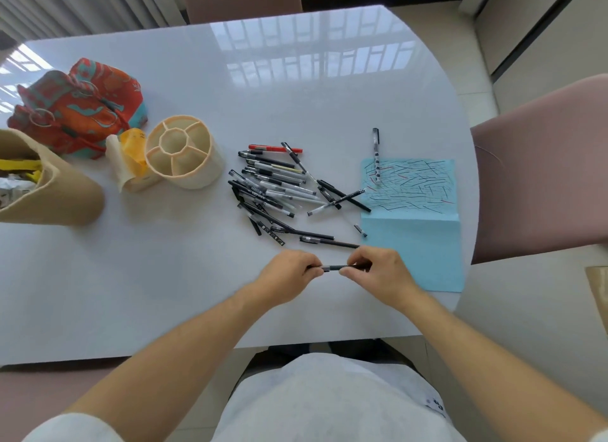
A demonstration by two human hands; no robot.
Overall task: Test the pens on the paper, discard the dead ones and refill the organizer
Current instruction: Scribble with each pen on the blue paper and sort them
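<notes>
**A:** status on hands?

**B:** Both on one black pen (332, 268), lower centre of frame, just above the white table (164, 293). My left hand (289, 275) pinches its left end with curled fingers, my right hand (378, 274) pinches the right end. Pen runs level between them; only the short middle stretch shows, both ends are hidden in my fingers. Can't tell if the cap is on or off.

**A:** rest of the pens?

**B:** Loose pile of pens (276, 191) at centre frame, just above my hands, mostly black and clear barrels, one red pen (274, 148) at its top edge. Nearest one, a dark pen (329, 242), lies flat right above my knuckles, not touching. One more lone pen (376, 155) at centre right, its lower half lying over the top edge of the paper.

**A:** paper?

**B:** Blue paper (424, 254) right of centre; upper half covered in dark and red strokes, lower half plain. My right hand overlaps its lower left corner.

**A:** organizer?

**B:** Round beige organizer (200, 172) left of centre, tipped toward the camera, no pens visible in its compartments. Well apart from my hands. Tan bin (65, 198) at far left edge, patterned red bag (82, 109) upper left.
</notes>
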